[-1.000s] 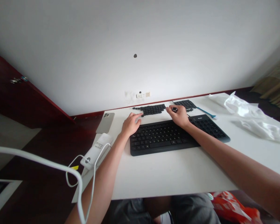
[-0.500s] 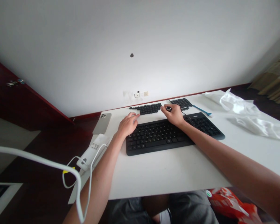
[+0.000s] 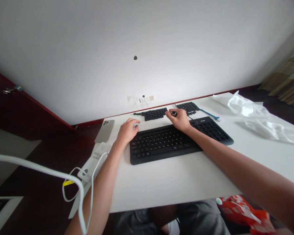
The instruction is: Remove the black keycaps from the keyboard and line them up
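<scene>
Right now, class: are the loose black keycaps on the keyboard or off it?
Off: the keycaps lie in rows on the white desk, beyond the black keyboard.

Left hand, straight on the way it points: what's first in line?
Probably the loose black keycaps lying ahead of the left hand, just beside the larger keycap block. Depth is hard to judge from this view.
</scene>
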The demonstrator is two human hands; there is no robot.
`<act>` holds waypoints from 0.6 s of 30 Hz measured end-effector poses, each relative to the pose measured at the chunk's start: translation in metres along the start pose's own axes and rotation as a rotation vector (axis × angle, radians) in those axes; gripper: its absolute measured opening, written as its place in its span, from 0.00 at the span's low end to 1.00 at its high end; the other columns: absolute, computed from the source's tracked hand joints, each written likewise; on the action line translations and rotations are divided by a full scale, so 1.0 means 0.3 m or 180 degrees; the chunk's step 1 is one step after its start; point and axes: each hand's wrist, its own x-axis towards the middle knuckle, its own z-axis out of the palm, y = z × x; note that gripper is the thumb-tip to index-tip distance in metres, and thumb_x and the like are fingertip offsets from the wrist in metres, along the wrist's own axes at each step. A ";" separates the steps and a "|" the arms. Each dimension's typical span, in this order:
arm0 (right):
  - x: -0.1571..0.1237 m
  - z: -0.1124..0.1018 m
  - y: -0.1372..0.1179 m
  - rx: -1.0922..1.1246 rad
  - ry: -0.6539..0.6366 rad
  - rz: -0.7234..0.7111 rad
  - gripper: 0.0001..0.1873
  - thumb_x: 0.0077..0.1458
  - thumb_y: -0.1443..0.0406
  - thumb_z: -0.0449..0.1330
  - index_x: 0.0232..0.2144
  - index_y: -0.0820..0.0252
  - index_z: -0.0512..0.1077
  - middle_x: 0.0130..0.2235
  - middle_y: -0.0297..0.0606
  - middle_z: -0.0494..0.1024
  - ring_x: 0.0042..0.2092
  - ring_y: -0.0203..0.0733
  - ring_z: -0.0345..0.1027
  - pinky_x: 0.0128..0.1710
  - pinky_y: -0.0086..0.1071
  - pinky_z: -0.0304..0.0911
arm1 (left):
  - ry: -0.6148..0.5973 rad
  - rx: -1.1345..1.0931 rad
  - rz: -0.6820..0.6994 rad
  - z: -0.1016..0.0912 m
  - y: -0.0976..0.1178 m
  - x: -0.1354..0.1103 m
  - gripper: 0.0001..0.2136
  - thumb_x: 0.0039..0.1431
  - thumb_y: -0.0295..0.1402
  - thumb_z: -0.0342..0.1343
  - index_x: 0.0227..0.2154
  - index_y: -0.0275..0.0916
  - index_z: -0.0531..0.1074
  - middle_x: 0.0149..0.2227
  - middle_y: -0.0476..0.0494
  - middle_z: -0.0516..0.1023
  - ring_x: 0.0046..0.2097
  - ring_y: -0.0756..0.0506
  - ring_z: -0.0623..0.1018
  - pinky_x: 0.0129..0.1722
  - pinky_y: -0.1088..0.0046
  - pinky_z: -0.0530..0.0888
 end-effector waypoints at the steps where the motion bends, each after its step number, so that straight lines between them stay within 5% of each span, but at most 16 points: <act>1: 0.000 0.000 0.000 -0.0007 0.0001 0.0002 0.20 0.59 0.55 0.57 0.20 0.60 0.65 0.22 0.31 0.57 0.27 0.35 0.49 0.30 0.34 0.47 | -0.0050 -0.0028 0.0015 -0.005 -0.006 0.000 0.15 0.61 0.28 0.56 0.49 0.46 0.79 0.54 0.46 0.78 0.46 0.44 0.80 0.54 0.67 0.74; 7: 0.002 0.002 0.003 -0.0057 0.0005 0.0017 0.20 0.59 0.54 0.57 0.20 0.60 0.65 0.22 0.31 0.56 0.27 0.35 0.48 0.30 0.33 0.47 | -0.0278 -0.0119 -0.0039 -0.020 -0.033 0.004 0.18 0.60 0.26 0.56 0.52 0.47 0.78 0.53 0.46 0.77 0.43 0.46 0.80 0.53 0.67 0.74; 18: 0.001 0.000 0.003 -0.0088 0.0016 -0.0002 0.21 0.59 0.54 0.56 0.20 0.60 0.65 0.22 0.31 0.55 0.27 0.35 0.48 0.29 0.34 0.47 | -0.0161 -0.0263 -0.0292 -0.026 -0.022 0.004 0.07 0.59 0.34 0.61 0.39 0.46 0.81 0.40 0.50 0.84 0.38 0.46 0.81 0.44 0.69 0.73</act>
